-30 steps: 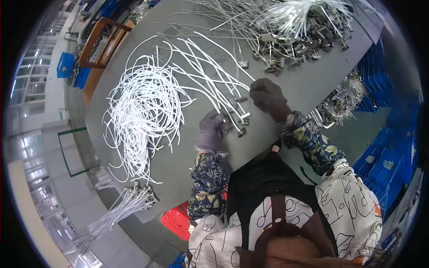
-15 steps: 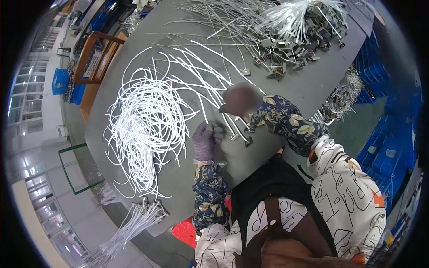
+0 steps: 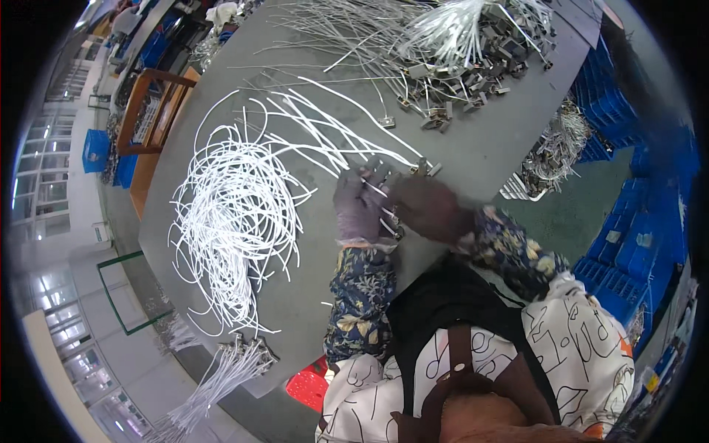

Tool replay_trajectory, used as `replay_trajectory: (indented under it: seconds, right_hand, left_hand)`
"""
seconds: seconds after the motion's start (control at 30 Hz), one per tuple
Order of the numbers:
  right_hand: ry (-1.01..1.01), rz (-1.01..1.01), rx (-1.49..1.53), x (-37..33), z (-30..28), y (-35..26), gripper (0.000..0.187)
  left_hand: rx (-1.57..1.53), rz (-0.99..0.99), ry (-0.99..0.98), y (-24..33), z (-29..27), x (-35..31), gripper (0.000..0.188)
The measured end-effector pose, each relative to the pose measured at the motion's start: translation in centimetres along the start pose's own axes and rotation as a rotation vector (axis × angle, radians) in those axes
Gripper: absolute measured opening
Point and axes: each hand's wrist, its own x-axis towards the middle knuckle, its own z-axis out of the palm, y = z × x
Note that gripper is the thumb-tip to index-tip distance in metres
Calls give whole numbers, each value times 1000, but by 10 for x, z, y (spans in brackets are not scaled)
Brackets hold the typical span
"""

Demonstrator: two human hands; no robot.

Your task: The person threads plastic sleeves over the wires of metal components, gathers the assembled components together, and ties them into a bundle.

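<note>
Both hands [image 3: 399,203] meet at the bench's [image 3: 473,140] near edge; loose cables [image 3: 236,214] lie left, clips [image 3: 458,96] at the far edge.

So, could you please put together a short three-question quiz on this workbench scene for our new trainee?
1. True or false: the left hand wears a purple glove.
2. Where does the big tangle of loose white cords lie from the hands? A) on the person's left B) on the person's right C) under the table
3. Fill in: the stacked crates on the person's right are ____ in colour.

Key
1. True; it holds a thin white cord, close to the right hand, which is blurred.
2. A.
3. Blue.
</note>
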Motion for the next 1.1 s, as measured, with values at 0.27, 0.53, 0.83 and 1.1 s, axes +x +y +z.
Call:
replay_trajectory:
  seconds: [0.27, 0.53, 0.83, 1.1]
  right_hand:
    - [-290, 830, 28, -257, -73, 23, 24]
    - [-59, 1173, 297, -299, -107, 8, 16]
    - [-34, 959, 325, -312, -127, 17, 16]
    - [-50, 1218, 884, -258, -112, 17, 14]
  left_hand:
    - [398, 115, 149, -23, -38, 55, 18]
    - [292, 184, 140, 41, 2, 46, 31]
    - [274, 114, 86, 30, 12, 44, 15]
    - [906, -203, -496, -127, -36, -52, 31]
